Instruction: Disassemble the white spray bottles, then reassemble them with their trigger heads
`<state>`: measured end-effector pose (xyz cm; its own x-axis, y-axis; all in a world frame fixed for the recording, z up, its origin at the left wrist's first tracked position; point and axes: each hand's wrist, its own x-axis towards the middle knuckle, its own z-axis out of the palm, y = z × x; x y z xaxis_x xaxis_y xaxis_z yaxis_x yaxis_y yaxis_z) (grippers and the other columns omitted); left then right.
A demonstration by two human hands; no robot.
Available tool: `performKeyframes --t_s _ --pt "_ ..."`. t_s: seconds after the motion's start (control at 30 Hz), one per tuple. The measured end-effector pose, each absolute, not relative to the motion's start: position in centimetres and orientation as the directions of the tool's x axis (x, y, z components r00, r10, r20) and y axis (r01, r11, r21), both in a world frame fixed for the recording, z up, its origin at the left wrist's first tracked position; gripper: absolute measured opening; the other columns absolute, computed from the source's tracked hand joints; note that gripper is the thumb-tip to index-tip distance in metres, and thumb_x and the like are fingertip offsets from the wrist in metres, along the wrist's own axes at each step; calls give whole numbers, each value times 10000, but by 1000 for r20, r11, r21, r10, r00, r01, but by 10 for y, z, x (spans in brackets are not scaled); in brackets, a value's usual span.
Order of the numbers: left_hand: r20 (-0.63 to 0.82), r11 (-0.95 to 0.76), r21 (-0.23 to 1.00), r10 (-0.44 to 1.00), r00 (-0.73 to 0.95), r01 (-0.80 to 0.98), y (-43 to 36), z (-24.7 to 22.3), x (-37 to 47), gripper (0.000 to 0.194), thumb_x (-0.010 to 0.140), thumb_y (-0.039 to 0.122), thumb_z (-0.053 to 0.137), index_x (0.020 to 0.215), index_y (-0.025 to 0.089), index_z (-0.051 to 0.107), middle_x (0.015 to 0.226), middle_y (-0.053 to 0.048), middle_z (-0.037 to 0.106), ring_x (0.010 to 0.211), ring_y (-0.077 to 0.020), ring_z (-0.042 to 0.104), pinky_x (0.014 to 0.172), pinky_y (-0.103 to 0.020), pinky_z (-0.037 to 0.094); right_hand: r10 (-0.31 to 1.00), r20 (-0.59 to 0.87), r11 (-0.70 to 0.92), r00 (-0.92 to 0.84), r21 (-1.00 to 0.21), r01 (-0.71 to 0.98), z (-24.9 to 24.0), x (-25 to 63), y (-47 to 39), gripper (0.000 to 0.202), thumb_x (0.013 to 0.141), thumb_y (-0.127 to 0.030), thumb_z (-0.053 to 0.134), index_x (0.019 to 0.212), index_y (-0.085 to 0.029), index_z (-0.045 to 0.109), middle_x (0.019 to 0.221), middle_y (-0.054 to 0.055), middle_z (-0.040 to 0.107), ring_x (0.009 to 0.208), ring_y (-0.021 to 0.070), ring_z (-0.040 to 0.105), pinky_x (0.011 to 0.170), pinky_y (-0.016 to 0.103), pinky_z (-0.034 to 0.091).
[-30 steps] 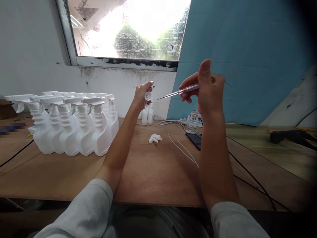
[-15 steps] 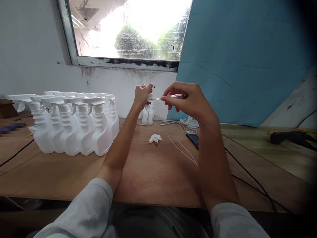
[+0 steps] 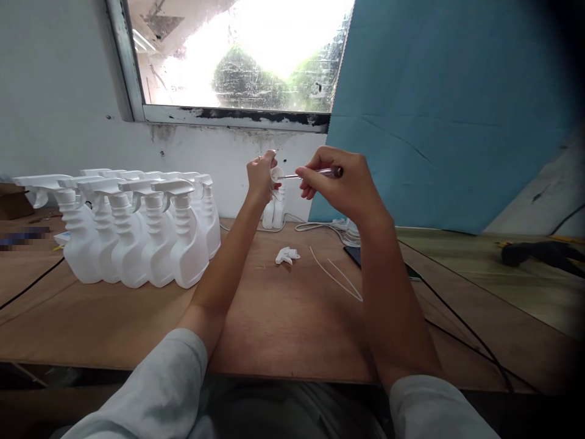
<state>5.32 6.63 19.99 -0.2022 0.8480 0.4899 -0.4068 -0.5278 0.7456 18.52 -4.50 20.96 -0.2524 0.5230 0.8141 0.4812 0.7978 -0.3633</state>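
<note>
White plastic sprayer part (image 3: 276, 174) sits gripped in the left hand (image 3: 259, 179) toward the far side of the table (image 3: 283, 329); the right hand's (image 3: 345, 182) firmly held screwdriver (image 3: 329, 173), no longer apart, now reaches its open ring, apparently starting work.

Two hands, left hand (image 3: 259, 180) and right hand (image 3: 340, 177). One screwdriver (image 3: 329, 172). Two white spray-head pieces: one in-hand piece (image 3: 276, 174), one loose piece (image 3: 287, 256). Spray bottles (image 3: 188, 253): five in front row, more behind, partly hidden, total unclear. Two white containers (image 3: 278, 213) by wall. Thin white tubing (image 3: 343, 280): two strands, maybe one bent length, can't tell. One window (image 3: 247, 67), one blue sheet (image 3: 439, 103).
</note>
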Motion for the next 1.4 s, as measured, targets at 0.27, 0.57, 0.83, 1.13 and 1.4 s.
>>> performKeyframes --t_s 0.27,0.57,0.83,1.13,1.4 --pt "393 -462 751 887 -244 -472 67 199 51 299 826 337 597 664 192 392 587 44 392 436 -54 348 398 -186 350 461 839 756 -290 -200 624 202 180 -33 291 900 -377 554 685 -211 449 644 7 571 651 145 609 604 271 477" --pt "371 -487 734 871 -322 -473 76 198 52 230 853 301 511 686 196 392 648 24 426 490 -75 427 481 -222 394 383 855 688 -350 -11 726 195 175 -21 289 923 -387 482 704 -221 393 623 6 501 603 131 489 605 272 404" --pt "358 -463 725 885 -297 -509 77 198 48 240 825 254 533 651 197 377 609 37 412 438 -64 366 435 -215 357 399 857 694 -327 -48 718 193 177 -16 278 910 -340 510 683 -212 412 616 1 529 598 124 513 602 269 424" --pt "476 -430 767 879 -28 -476 68 199 41 307 785 223 610 587 188 377 511 66 306 370 -49 341 352 -184 255 521 814 849 -257 -464 250 203 195 -21 333 840 -408 666 653 -198 486 616 17 622 535 151 625 517 309 533" --pt "404 -219 718 904 139 -661 63 206 40 329 782 222 576 592 200 308 468 71 317 323 -47 336 316 -171 216 483 838 874 -253 -480 78 198 186 -10 396 776 -517 720 679 -204 498 635 -6 644 559 142 641 540 304 588"
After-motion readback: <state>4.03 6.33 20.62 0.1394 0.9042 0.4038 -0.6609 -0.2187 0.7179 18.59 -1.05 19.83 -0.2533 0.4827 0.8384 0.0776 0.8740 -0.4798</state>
